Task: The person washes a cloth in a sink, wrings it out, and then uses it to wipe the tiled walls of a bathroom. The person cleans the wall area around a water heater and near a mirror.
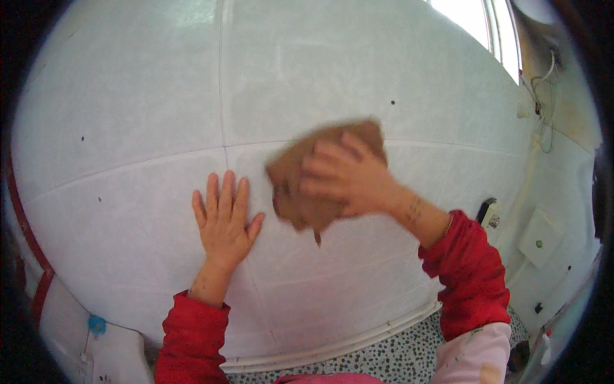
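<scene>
My left hand (224, 223) lies flat against the white tiled wall (144, 230), fingers apart and nothing in them. To its right, my right hand (352, 177) spreads over a brown cloth (297, 163) and holds it to the wall. The cloth and my right fingers are blurred. A small loop or corner of the cloth hangs below it. Part of the cloth is hidden under my palm.
Conduits run along the wall's foot above a speckled terrazzo floor (393, 353). At right are a white cover plate (539, 238), a small black-and-white fixture (490, 213) and loose wires (547, 96). A bright window (472, 24) is at upper right. A blue object (97, 325) sits lower left.
</scene>
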A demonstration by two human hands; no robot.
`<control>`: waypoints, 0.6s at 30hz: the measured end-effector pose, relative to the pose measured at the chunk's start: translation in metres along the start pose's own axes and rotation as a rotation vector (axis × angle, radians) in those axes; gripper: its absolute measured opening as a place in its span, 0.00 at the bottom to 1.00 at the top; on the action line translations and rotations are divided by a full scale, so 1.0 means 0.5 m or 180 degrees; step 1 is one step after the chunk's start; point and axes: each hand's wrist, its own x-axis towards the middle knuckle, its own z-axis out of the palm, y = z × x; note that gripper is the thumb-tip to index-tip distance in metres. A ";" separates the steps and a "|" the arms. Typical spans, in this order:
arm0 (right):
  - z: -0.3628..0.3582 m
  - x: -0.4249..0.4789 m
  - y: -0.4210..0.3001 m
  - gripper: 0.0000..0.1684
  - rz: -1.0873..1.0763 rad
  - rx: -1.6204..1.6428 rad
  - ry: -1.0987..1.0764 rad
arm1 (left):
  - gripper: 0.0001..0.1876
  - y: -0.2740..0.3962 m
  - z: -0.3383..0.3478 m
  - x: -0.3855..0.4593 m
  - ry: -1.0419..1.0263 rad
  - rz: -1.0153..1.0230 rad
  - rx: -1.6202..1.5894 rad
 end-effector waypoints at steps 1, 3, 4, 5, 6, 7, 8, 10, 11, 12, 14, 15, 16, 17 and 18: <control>-0.032 0.029 0.036 0.49 0.0378 -0.0184 0.0212 | 0.30 -0.009 -0.011 -0.001 -0.0040 -0.0012 0.0060; -0.069 0.027 0.140 0.49 0.0985 -0.0513 0.0925 | 0.29 0.003 -0.008 0.007 -0.0024 -0.0016 0.0007; -0.077 0.028 0.190 0.49 0.1183 -0.0652 0.1330 | 0.29 -0.003 -0.010 0.004 -0.0027 -0.0006 0.0050; -0.092 0.026 0.226 0.49 0.1540 -0.0789 0.1452 | 0.28 -0.005 -0.011 0.003 -0.0023 -0.0007 0.0091; -0.088 0.006 0.271 0.43 0.1722 -0.0909 0.1766 | 0.28 -0.004 -0.010 0.003 0.0014 0.0025 0.0078; -0.090 -0.015 0.302 0.40 0.2009 -0.1081 0.1950 | 0.28 -0.005 -0.012 0.001 0.0035 0.0055 0.0089; -0.100 -0.042 0.330 0.38 0.2256 -0.1074 0.2026 | 0.28 -0.004 -0.010 0.002 0.0067 0.0074 0.0074; -0.062 -0.131 0.391 0.34 0.2975 -0.1164 0.2209 | 0.27 0.002 0.001 0.000 0.0101 0.0063 0.0053; -0.049 -0.160 0.386 0.34 0.3404 -0.0902 0.2211 | 0.27 -0.006 -0.003 -0.005 0.0090 0.0057 0.0105; -0.028 -0.247 0.437 0.36 0.3836 -0.1475 0.2265 | 0.27 0.011 0.005 0.002 0.0154 0.0050 0.0008; 0.009 -0.357 0.456 0.41 0.4752 -0.1025 0.2352 | 0.27 0.020 0.010 0.005 0.0195 0.0047 -0.0008; 0.009 -0.371 0.445 0.46 0.4846 -0.0471 0.2522 | 0.29 0.014 0.006 0.005 0.0172 0.0066 -0.0012; 0.023 -0.371 0.439 0.49 0.5633 -0.0347 0.2465 | 0.32 0.011 0.004 0.005 0.0154 0.0083 -0.0033; 0.037 -0.368 0.439 0.50 0.6014 -0.0201 0.2412 | 0.35 0.011 0.003 0.006 0.0140 0.0099 -0.0068; 0.059 -0.329 0.420 0.52 0.6405 0.0059 0.2347 | 0.32 0.000 -0.006 0.003 0.0060 0.0080 0.0105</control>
